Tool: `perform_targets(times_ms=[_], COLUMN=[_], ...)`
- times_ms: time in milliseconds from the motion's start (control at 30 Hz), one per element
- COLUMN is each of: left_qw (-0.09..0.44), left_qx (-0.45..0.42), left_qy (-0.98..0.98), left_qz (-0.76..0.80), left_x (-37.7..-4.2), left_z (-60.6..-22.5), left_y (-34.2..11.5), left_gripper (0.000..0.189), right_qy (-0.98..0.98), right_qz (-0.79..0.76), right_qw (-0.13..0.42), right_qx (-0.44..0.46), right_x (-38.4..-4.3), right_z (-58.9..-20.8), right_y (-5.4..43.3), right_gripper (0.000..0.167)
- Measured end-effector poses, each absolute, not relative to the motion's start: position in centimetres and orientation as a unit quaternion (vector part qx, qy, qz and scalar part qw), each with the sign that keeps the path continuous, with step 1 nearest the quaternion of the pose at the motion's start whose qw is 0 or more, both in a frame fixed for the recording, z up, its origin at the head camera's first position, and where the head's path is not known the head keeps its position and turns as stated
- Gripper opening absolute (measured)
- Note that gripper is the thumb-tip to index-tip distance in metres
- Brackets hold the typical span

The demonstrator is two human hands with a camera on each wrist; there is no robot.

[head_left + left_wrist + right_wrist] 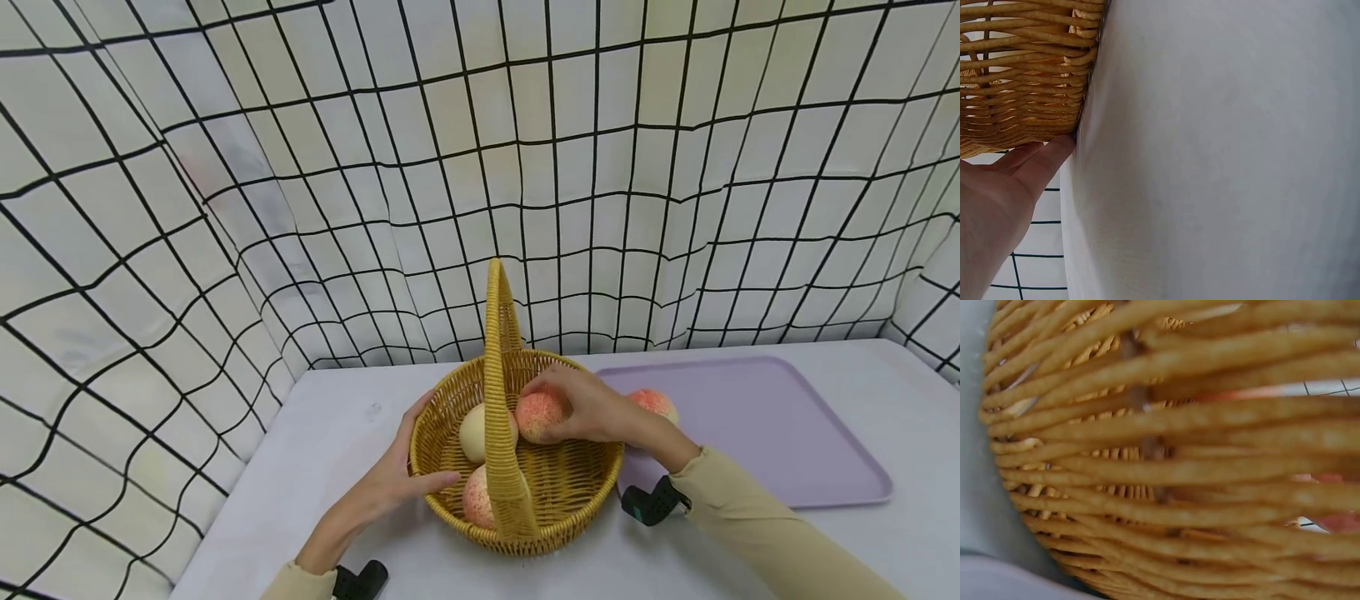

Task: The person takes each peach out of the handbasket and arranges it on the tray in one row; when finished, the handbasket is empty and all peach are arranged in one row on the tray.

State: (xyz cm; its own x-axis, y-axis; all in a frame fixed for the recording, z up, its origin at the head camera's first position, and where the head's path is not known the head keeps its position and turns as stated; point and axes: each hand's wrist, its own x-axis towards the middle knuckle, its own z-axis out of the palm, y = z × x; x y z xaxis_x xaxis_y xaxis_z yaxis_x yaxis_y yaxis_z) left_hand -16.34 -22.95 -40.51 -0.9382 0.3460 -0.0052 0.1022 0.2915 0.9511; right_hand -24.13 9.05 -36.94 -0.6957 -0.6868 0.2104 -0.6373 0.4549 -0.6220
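A yellow wicker basket (570, 517) with a tall arched handle (495, 375) stands on the white table. My left hand (386, 479) holds its left side, thumb over the rim and fingers along the outer wall. In the left wrist view, that hand (997, 200) touches the woven wall (1029, 81) low down. Inside the basket, my right hand (588, 404) grips a pink speckled peach (538, 417). A paler peach (472, 433) lies left of it, and another peach (477, 498) sits near the front, partly behind the handle. Weave (1147, 456) fills the right wrist view, hiding most of the right hand.
To the right lies a flat lilac tray (772, 442), with one more pink peach (654, 403) at its left side, partly behind my right wrist. White walls covered with black netting (555, 175) rise behind and at the sides of the table (337, 433).
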Motion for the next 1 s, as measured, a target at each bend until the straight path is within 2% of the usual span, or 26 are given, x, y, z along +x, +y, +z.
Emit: perform_targets(times_ms=[233, 400, 567, 767, 1000], left_qw=[0.101, 0.102, 0.108, 0.106, 0.102], left_qx=[0.136, 0.135, 0.134, 0.142, 0.138], left_qy=[0.800, 0.798, 0.794, 0.795, 0.800], left_qz=[0.575, 0.578, 0.582, 0.579, 0.576], left_x=[-16.2, -16.2, -16.2, -16.2, -16.2], left_z=[-40.5, -40.6, -40.6, -40.5, -40.7], left_y=[-23.0, -23.0, -22.9, -22.8, -22.9], left_gripper=[0.115, 0.115, 0.114, 0.114, 0.115], right_qy=[0.848, 0.844, 0.835, 0.825, 0.861], right_qz=[-0.330, -0.348, -0.413, -0.458, -0.401], right_qw=[0.069, 0.054, 0.034, 0.006, -0.053], right_qx=[-0.409, -0.405, -0.363, -0.332, -0.310], right_x=[-24.1, -23.7, -22.7, -21.5, -20.2], right_z=[-37.2, -37.2, -36.0, -32.3, -29.6], right_y=[8.8, 8.7, 9.7, 13.6, 20.5], right_gripper=[0.055, 0.054, 0.057, 0.064, 0.064])
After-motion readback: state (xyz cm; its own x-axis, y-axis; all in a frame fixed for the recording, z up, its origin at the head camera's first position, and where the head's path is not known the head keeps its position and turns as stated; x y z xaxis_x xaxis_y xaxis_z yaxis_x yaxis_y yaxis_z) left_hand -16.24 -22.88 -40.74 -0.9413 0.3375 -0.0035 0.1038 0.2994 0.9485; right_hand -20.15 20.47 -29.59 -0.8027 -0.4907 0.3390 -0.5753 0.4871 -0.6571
